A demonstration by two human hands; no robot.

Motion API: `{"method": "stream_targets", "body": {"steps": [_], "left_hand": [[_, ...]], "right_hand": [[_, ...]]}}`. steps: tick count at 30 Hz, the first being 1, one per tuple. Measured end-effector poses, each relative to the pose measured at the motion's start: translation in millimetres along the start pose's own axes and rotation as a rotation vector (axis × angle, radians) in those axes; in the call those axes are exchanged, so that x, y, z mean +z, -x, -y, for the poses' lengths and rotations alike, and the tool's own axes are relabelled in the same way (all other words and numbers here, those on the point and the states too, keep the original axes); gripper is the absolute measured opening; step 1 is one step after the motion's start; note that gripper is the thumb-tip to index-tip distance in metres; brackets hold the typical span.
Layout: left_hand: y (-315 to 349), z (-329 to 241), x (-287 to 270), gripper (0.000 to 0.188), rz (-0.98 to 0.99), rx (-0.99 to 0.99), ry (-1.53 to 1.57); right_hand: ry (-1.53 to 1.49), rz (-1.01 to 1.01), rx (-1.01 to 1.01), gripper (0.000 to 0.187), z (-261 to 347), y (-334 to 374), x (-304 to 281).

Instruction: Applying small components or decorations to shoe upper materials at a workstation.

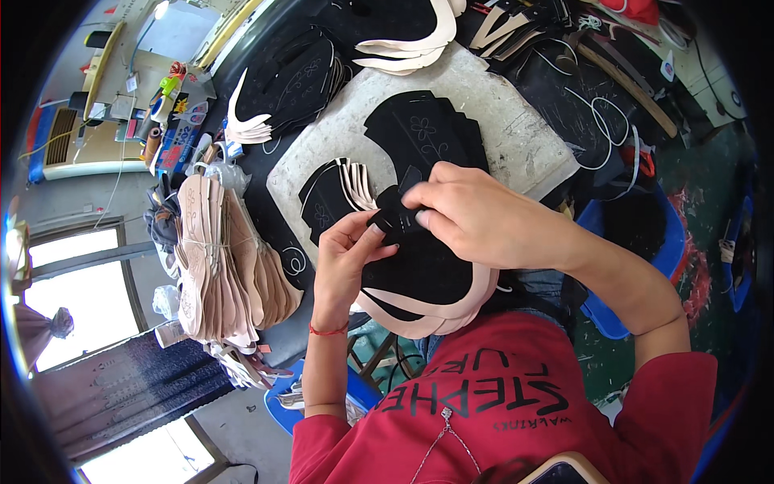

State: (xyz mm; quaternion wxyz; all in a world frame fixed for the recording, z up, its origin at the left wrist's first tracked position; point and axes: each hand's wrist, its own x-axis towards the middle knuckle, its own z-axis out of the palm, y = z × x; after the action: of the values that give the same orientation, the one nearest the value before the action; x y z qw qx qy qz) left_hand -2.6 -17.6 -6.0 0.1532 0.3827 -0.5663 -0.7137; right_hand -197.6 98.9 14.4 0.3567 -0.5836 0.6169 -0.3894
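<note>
Between my two hands is a small black fabric piece [393, 220], lifted over the work slab. My left hand [348, 246] pinches its left side between thumb and fingers. At its right side, the fingers of my right hand [459, 211] are closed on it, with the fingertips partly hidden. Beneath and beyond lie black shoe upper pieces [423, 129] with stitched flower outlines, stacked in an overlapping fan. Close to my body, a curved cream strip [472, 294] edges more black pieces. Thin cream strips [357, 184] stand just beyond my left hand.
A pale, worn slab [524, 121] lies on the dark table. Tied bundles of beige pieces [214, 258] stand at the left. Black pieces [294, 85] and cream curved pieces [419, 48] lie at the back. A wooden-handled hammer [625, 85] rests back right; a blue bin [665, 242] stands at the right.
</note>
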Motion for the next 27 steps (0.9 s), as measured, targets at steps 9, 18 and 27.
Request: {"method": "stream_targets", "body": {"steps": [9, 18, 27], "left_hand": [[-9.4, 4.7, -6.2, 0.021, 0.068, -0.091, 0.063], [-9.4, 8.4, -5.9, 0.021, 0.083, -0.056, 0.029], [-5.8, 10.2, -5.3, 0.026, 0.089, -0.009, -0.103]], "right_hand": [[-0.165, 0.107, -0.177, 0.025, -22.7, -20.5, 8.2], [0.208, -0.102, -0.094, 0.013, -27.9, -27.0, 33.6], [0.083, -0.079, -0.279, 0.013, -33.5, -39.0, 30.3]]}}
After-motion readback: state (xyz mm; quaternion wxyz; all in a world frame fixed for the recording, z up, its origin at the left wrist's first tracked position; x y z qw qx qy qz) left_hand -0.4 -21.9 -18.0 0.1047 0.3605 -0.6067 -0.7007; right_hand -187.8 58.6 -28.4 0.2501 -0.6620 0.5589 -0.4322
